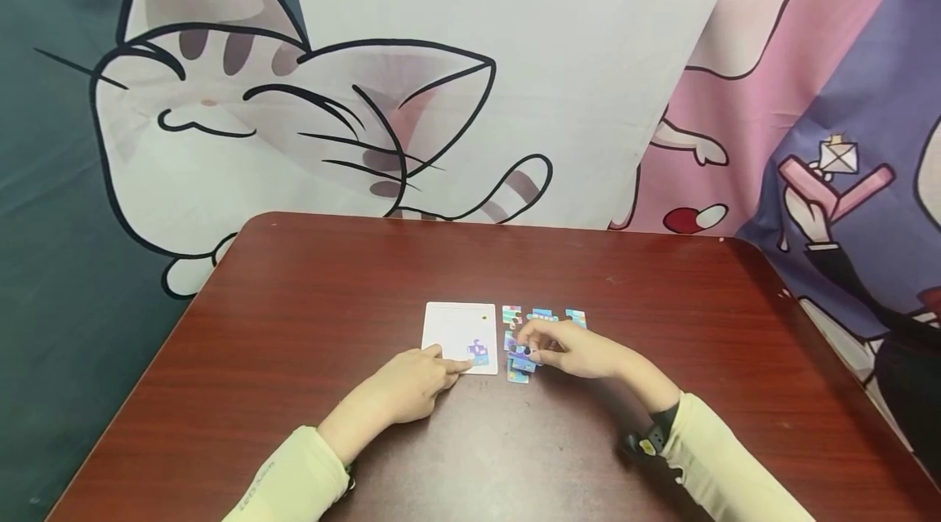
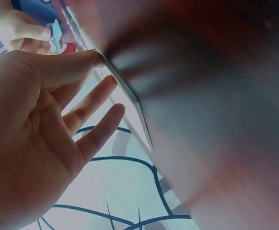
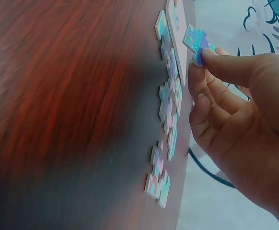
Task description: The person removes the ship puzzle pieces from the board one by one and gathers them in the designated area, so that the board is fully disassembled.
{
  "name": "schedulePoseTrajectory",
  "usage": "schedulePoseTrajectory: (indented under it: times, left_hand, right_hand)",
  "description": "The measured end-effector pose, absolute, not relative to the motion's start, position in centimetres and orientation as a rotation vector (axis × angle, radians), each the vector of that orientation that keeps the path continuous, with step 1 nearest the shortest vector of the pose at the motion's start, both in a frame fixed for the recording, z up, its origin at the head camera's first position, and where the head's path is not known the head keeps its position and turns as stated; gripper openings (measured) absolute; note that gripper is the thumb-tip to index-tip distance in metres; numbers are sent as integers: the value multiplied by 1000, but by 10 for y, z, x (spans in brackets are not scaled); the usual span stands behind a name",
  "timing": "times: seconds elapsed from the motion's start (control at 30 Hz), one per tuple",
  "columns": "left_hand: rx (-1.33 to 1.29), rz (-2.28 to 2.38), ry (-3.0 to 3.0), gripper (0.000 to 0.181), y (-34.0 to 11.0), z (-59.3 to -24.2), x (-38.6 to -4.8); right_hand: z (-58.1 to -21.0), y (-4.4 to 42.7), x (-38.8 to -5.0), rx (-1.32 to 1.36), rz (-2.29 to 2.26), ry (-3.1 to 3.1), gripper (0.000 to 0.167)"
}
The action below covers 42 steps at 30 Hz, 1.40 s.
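Observation:
A square white puzzle board lies on the table, with joined blue and purple pieces in its near right corner. My left hand rests at the board's near edge, its index finger extended to the joined pieces. In the left wrist view the thumb and fingers touch the board's edge without curling round it. My right hand pinches a blue and purple puzzle piece between thumb and fingers, raised above the loose pieces right of the board.
Several loose puzzle pieces lie right of the board, partly hidden under my right hand in the head view. The brown table reaches back to a cartoon cat curtain.

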State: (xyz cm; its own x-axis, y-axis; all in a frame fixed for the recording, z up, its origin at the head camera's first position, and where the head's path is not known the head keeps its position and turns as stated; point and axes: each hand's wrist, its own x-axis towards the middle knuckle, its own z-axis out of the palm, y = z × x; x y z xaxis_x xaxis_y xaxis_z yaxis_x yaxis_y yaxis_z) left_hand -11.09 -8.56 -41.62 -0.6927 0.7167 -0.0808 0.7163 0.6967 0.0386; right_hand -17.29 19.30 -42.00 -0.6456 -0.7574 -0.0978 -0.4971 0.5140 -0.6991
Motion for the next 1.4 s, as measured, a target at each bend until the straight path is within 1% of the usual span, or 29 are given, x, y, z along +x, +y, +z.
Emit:
schedulePoseTrajectory:
  times: [0.17, 0.43, 0.83, 1.4]
  left_hand:
    - [1182, 28, 2810, 28, -87, -415, -111]
    - [1175, 41, 2799, 27, -86, -415, -111]
    - [1184, 96, 2791, 24, -87, -412, -110]
    - [1198, 51, 2812, 25, -86, -415, -112]
  right_hand:
    - [-421, 201, -170, -1013, -885, 2382, 17]
    - [-417, 211, -167, -1048, -882, 2381, 15]
    - [-421, 222, -163, -1006, -829, 2417, 17]
    - [-425, 225, -160, -982, -784, 2473, 15]
